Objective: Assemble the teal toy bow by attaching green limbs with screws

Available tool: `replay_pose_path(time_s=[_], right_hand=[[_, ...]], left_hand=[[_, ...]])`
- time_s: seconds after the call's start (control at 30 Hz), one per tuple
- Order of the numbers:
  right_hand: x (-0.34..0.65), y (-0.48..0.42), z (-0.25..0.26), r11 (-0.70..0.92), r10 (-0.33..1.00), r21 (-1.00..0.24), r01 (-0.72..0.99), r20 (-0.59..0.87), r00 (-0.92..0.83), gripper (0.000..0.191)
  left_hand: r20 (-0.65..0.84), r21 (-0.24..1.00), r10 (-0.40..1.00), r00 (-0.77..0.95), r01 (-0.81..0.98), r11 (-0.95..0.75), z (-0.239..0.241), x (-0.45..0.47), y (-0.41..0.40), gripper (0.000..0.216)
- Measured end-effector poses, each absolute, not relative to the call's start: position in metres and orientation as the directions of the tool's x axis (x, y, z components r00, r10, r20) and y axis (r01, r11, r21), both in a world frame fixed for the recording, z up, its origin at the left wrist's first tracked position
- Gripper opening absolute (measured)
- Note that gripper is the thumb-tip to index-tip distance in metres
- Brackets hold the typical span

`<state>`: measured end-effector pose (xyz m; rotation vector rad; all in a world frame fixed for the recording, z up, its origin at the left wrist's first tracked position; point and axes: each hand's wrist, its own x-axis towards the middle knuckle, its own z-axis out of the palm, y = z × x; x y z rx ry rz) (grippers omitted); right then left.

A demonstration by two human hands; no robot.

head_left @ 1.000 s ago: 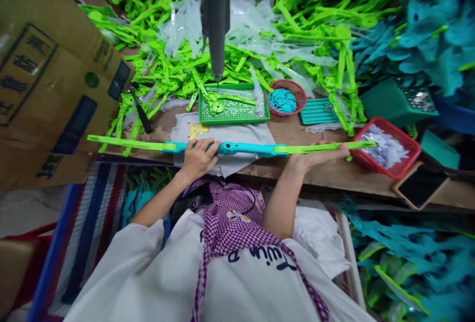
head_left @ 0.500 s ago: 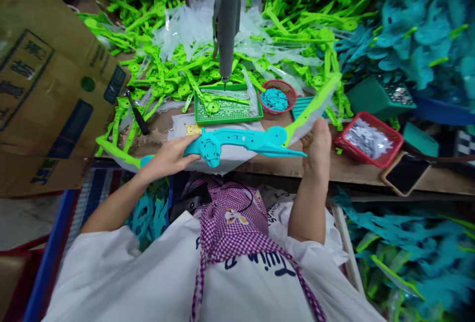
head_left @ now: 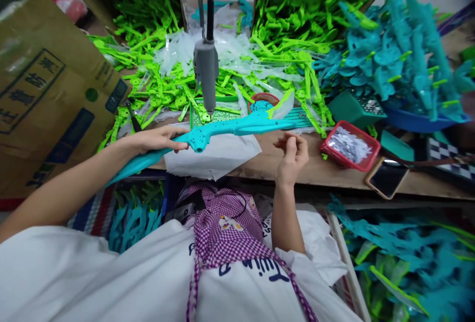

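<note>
My left hand (head_left: 158, 139) grips a long teal plastic toy bow (head_left: 237, 126) near its middle, holding it slanted above the wooden bench (head_left: 282, 168). One green limb (head_left: 284, 103) folds up at its far end. My right hand (head_left: 293, 156) hovers over the bench just right of the bow, not touching it, fingers curled in a loose pinch with nothing I can make out in them. A grey electric screwdriver (head_left: 206, 72) hangs above the bow's handle.
A white cloth (head_left: 215, 156) lies under the bow. Behind it sit a green tray (head_left: 218, 112), a small red basket (head_left: 265, 99), and a red basket of white bits (head_left: 351, 146). Piles of green parts (head_left: 304, 25) and teal parts (head_left: 393, 50) crowd the back. A cardboard box (head_left: 48, 89) stands left, a phone (head_left: 386, 177) right.
The bow lay straight along the bench edge in both hands; its green limbs folded, my right hand let go, and my left hand swung it slanted towards the left.
</note>
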<state>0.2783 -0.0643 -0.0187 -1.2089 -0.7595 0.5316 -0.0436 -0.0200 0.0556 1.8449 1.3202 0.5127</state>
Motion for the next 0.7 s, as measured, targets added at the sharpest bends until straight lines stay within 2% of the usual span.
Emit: replay_pose_path(time_s=[0.07, 0.17, 0.4, 0.57, 0.7], right_hand=[[0.274, -0.061, -0.017, 0.28, 0.797, -0.957, -0.076, 0.187, 0.574, 0.039], [0.266, -0.061, -0.012, 0.255, 0.85, -0.951, -0.175, 0.135, 0.509, 0.045], [0.239, -0.069, -0.001, 0.276, 0.894, -0.936, -0.218, 0.167, 0.417, 0.047], [0.225, -0.069, 0.006, 0.326, 0.871, -0.933, -0.153, 0.233, 0.433, 0.043], [0.225, -0.092, 0.014, 0.365, 0.835, -0.925, -0.107, 0.274, 0.478, 0.026]], left_hand=[[-0.071, 0.763, 0.942, 0.329, 0.626, -0.162, 0.055, -0.04, -0.029, 0.038], [-0.122, 0.761, 0.923, 0.365, 0.632, -0.149, 0.052, -0.041, -0.042, 0.04], [-0.161, 0.65, 0.976, 0.144, 0.76, -0.005, 0.038, -0.058, -0.065, 0.032], [-0.369, 0.676, 0.912, 0.177, 0.724, 0.133, 0.064, -0.083, -0.06, 0.021], [-0.508, 0.774, 0.803, 0.313, 0.574, 0.267, 0.075, -0.103, -0.089, 0.026]])
